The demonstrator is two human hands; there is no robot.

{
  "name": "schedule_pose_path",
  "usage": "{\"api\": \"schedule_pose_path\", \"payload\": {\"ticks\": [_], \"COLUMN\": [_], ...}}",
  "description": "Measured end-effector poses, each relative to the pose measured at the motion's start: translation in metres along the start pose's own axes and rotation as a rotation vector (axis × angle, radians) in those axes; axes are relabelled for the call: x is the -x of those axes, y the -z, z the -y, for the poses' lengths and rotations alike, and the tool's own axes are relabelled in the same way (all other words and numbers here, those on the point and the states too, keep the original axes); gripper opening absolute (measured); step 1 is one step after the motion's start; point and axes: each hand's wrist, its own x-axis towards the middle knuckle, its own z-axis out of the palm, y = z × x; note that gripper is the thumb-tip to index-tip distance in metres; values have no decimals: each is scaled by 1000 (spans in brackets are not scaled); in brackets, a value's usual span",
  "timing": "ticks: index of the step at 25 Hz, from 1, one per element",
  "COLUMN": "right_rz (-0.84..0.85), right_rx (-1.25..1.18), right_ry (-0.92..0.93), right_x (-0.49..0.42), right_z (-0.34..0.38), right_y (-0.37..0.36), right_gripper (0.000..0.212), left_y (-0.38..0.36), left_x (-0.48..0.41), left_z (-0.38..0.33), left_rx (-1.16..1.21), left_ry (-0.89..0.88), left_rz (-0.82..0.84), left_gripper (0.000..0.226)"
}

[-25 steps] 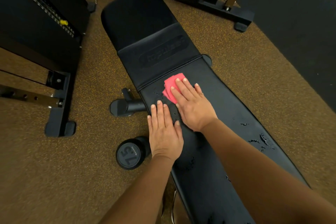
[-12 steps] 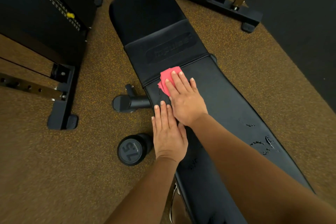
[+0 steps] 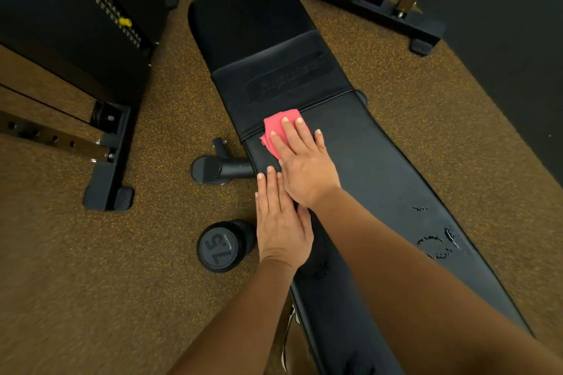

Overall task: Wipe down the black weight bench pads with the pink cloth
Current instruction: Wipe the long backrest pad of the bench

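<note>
Right hand (image 3: pixel 304 167) flat, pressing folded pink cloth (image 3: pixel 278 126) onto bench pad (image 3: pixel 396 167); left hand (image 3: pixel 281 222) flat beside.

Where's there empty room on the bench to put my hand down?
The long pad is bare to the right of the right hand, up to the cracked patches. The far pad beyond the logo band is bare too. The long pad's left edge is crowded: the left hand, right hand and pink cloth sit close together there.
</note>
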Motion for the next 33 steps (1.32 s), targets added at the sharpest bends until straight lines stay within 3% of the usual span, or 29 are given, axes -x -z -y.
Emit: {"api": "schedule_pose_path", "payload": {"ticks": [5,7,11,12,17,23,29,33], "right_rz": [-35,-54,-41,-29,-58,-7,-26,-44], "right_rx": [-23,52,109,103,44,34,-10,-17], "right_ry": [349,312,51,53,409,56,396,236], "right_x": [9,9,-2,-4,12,-2,14,14], "right_z": [-26,-32,-1,4,-20,19,-6,-5], "right_y": [-3,-4,-2,-3,-7,-4,-8,-6], "right_gripper": [51,51,61,61,50,62,48,51], "left_y": [1,2,0,-1,-5,-5,-6,-7], "left_x": [1,1,4,5,12,18,20,31], "left_z": [-2,-3,-1,-1,1,0,0,2], "left_rx": [46,34,44,56,56,170,167,148], "left_ry": [9,2,-10,-6,20,36,65,37], "left_rz": [-23,-14,-32,-42,-57,-76,-54,-41], "left_gripper": [66,66,63,63,64,67,68,68]}}
